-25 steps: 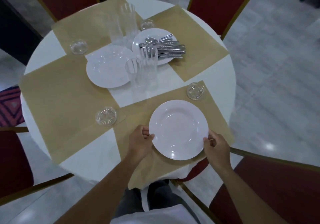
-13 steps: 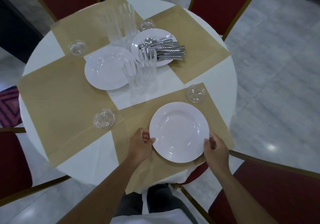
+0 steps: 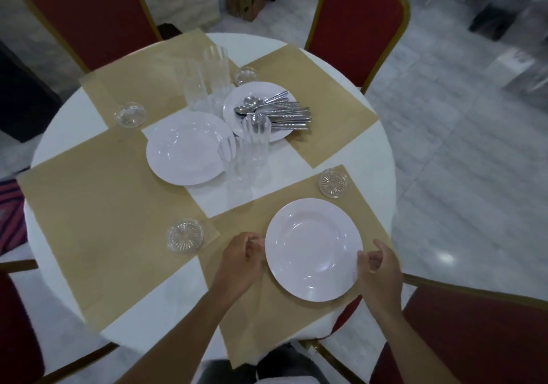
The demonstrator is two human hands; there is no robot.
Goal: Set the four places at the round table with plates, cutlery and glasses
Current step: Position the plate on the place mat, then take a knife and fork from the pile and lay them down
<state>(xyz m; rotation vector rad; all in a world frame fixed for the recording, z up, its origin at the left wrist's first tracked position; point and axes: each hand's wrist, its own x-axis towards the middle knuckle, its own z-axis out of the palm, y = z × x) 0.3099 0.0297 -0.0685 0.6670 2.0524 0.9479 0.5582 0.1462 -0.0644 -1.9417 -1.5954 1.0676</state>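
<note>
— Nearest us, what are we seeing at the table's near edge?

— We are looking down at a white plate (image 3: 313, 248) lying flat on the tan placemat (image 3: 267, 318) at the near right edge of the round table (image 3: 74, 122). Our left hand (image 3: 241, 260) is curling loosely just beside its left rim, fingers bent and gripping nothing we can make out. Our right hand (image 3: 379, 268) is sitting at the right rim, fingertips touching the edge (whether it is truly pinching the plate, we cannot tell).

— And further in?

— We are seeing a small glass coaster (image 3: 185, 237) left of the plate and another coaster (image 3: 333, 183) at the mat's far right corner. Toward the centre, a second plate (image 3: 185, 152) is lying flat with two ribbed glasses (image 3: 249, 146) standing at its right edge. Beyond them a third plate (image 3: 264, 102) is carrying the piled cutlery (image 3: 278, 114), and two taller glasses (image 3: 207, 78) are standing to its left.
</note>
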